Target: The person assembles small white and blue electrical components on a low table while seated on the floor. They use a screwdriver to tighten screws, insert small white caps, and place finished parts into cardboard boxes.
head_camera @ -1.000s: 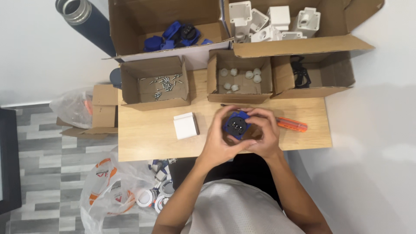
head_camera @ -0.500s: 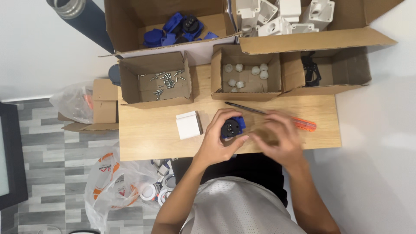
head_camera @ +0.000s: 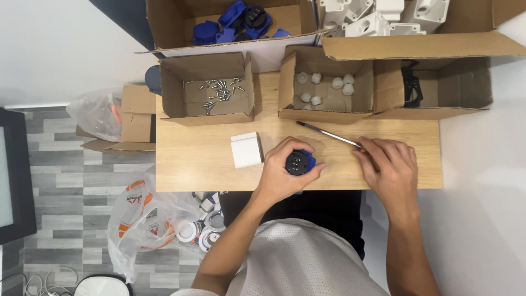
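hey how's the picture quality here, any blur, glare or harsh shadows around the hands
Head view: sharp, evenly lit, no glare; soft shadows only under the left hand holding the blue part and the right hand on the screwdriver. Straight edges of the wooden table suggest little distortion.

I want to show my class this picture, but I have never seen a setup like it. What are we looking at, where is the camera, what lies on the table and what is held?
The camera sits on a person's head and looks down at their own bare hands over a wooden table. The left hand grips a round blue and black part. The right hand lies on the handle of a screwdriver, whose shaft points toward the boxes. A small white block lies beside the left hand. Behind stand open cardboard boxes: one with screws, one with white caps.
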